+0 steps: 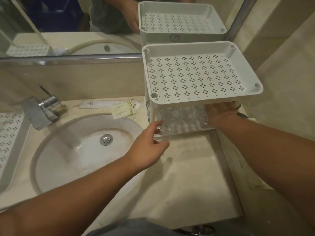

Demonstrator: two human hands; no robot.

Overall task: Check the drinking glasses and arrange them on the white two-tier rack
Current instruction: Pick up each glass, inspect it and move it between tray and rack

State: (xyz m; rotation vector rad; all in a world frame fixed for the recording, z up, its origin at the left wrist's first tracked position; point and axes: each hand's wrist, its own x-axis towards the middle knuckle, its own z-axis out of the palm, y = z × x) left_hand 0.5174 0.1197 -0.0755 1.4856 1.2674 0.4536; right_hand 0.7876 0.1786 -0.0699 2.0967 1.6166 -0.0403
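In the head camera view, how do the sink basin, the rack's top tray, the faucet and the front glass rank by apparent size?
1. Sink basin and top tray: alike; the tray sits nearer the camera, so unranked.
2. Faucet.
3. Front glass.

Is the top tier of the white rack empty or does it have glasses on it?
Empty: the top tier shows only bare perforated floor. The glasses are all on the lower tier.

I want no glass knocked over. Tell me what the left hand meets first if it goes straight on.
Probably the nearest glass on the rack's lower shelf; the left hand has its fingertips just short of it, though depth is unclear.
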